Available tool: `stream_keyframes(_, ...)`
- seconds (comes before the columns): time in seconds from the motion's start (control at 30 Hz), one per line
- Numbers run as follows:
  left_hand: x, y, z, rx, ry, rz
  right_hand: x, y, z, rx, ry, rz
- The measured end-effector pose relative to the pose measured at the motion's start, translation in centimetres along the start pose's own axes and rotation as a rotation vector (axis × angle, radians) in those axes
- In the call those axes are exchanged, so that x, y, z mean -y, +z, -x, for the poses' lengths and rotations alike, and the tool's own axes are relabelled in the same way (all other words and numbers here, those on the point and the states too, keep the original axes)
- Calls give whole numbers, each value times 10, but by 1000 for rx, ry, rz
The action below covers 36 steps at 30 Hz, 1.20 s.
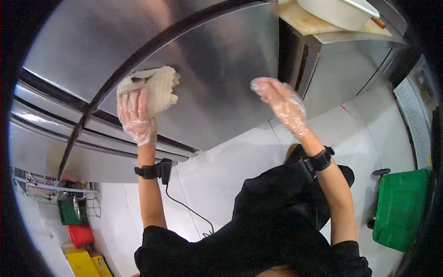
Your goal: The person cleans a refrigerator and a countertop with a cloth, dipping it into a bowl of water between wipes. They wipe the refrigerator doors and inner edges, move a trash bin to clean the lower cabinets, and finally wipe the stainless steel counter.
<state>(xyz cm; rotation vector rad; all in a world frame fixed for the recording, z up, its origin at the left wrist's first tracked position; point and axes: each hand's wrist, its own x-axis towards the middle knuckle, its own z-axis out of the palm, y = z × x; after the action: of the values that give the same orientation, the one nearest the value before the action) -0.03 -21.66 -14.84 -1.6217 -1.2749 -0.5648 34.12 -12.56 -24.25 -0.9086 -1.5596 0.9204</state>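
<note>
My left hand (pixel 134 113), in a clear plastic glove, holds a cream-coloured cloth (pixel 159 94) against a stainless steel door (pixel 217 83). Its fingers lie over the left part of the cloth, which has a ragged right edge and a dark spot near the top. My right hand (pixel 281 101), gloved in the same clear plastic, is raised near the door's right edge. Its fingers stretch out to the left, held loosely together, with nothing in them. Dark straps with small black boxes sit on both wrists.
A steel counter (pixel 350 69) at the upper right bears a white basin (pixel 337 14) on a yellowish board. On the right stands a green bin (pixel 401 210). A red container (pixel 80 235) and yellow bins (pixel 83 263) are at the lower left. A black cable (pixel 187 207) hangs from my left wrist.
</note>
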Motion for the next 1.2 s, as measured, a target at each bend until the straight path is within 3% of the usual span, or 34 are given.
stream_keyframes(0.1, -9, 18, -16, -79, 46, -28, 31, 7, 8, 53, 56, 135)
stream_keyframes(0.2, -37, 35, -27, -12, 109, -32, 28, -5, 15, 81, 94, 124)
stream_keyframes(0.4, -105, 86, -59, 99, 282, -35, 6, -41, 27, -59, 112, 107)
stream_keyframes(0.6, -173, 78, -107, -49, 327, 425, -14, -94, 61, -145, 213, 128)
stream_keyframes(0.77, -222, 65, -132, -274, 439, 549, -30, -142, 90, -277, 361, 137)
stream_keyframes(0.87, -263, 62, -150, -277, 569, 384, -40, -157, 92, -419, 335, 42)
stream_keyframes(1.0, -317, 73, -171, -241, 542, 336, -63, -175, 94, -519, 301, 38)
stream_keyframes(1.07, -336, 72, -180, -151, 505, 300, -74, -187, 98, -550, 405, -38)
stream_keyframes(1.2, -351, 92, -184, -116, 522, 232, -103, -193, 104, -623, 421, -65)
